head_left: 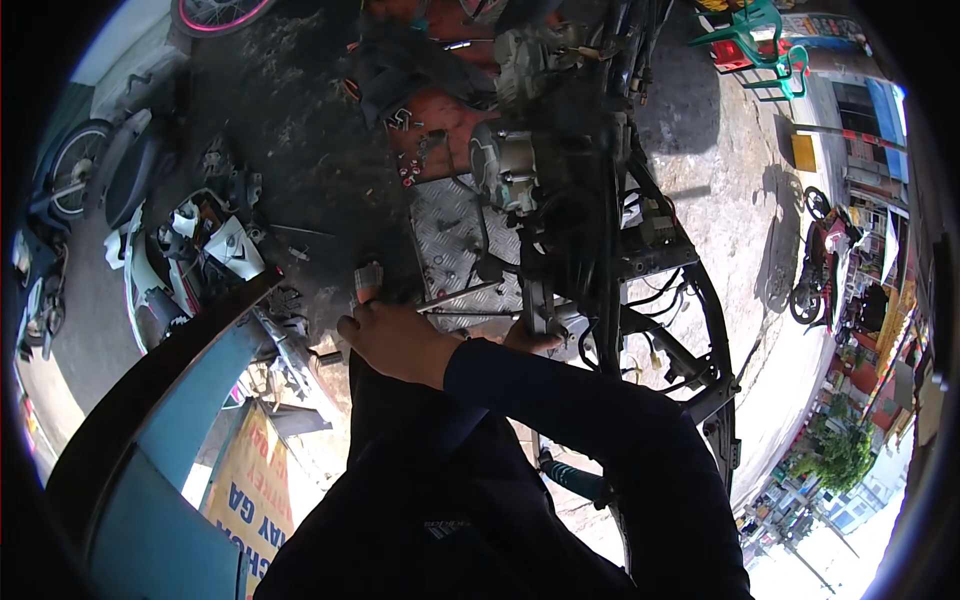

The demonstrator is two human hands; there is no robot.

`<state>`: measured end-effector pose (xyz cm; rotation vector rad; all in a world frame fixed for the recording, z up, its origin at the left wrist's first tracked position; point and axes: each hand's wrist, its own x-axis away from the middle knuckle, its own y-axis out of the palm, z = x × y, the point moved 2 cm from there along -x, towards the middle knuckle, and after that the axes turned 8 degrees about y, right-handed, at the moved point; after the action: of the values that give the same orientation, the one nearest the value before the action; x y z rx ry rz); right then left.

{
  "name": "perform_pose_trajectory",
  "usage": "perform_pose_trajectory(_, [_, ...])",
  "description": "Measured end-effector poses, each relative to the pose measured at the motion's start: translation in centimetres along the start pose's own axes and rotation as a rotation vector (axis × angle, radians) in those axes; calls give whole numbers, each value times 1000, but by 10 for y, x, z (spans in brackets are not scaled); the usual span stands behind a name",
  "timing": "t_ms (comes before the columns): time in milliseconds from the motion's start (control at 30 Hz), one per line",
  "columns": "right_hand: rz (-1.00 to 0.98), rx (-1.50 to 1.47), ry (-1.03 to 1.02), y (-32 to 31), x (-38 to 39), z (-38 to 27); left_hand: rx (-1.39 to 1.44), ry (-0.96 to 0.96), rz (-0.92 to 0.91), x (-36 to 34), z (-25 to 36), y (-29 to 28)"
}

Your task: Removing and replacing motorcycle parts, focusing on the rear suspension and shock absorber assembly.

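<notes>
My right hand (392, 338) reaches across my body from the right, fingers curled at my dark trousers; what they may hold is unclear. Just above it are a small grey object (368, 278) and a slim metal rod (460, 297). My left hand (530, 337), partly hidden under my right arm, touches a dark metal bar (537, 305) low on the stripped motorcycle frame (608, 250); its grip is unclear. An exposed engine (505, 160) sits above, beside a patterned metal plate (445, 230) with scattered small parts.
Removed white panels (235, 250) and parked motorcycles (75, 170) lie left. A blue panelled stand (200, 400) is close at lower left. An orange mat (440, 140) holds tools and dark cloth. Green chairs (785, 65) and another motorcycle (820, 260) stand along the right.
</notes>
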<state>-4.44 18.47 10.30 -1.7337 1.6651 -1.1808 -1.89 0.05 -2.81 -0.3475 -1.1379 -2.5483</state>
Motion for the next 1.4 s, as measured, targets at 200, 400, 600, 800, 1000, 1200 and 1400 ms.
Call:
perform_pose_trajectory(200, [24, 86, -13, 2, 1, -6, -73, -100, -29, 3, 1, -7])
perform_pose_trajectory(400, [-61, 96, 23, -6, 3, 3, -29, -60, -1, -3, 10, -11])
perform_pose_trajectory(600, [66, 247, -10, -3, 7, 0, 25, -60, 0, 0, 4, -7])
perform_pose_trajectory(800, [84, 322, -25, -2, 10, -1, 89, -61, 9, 4, -3, 0])
perform_pose_trajectory(1000, [105, 192, 254, 26, -12, -2, 118, -69, 24, 4, 1, 4])
perform_pose_trajectory(1200, [-301, 115, 358, 36, -47, 4, 111, -64, 49, 5, 6, 4])
perform_pose_trajectory(1400, [-389, 492, 644, 52, -39, -22, 102, -105, 71, 8, 16, 5])
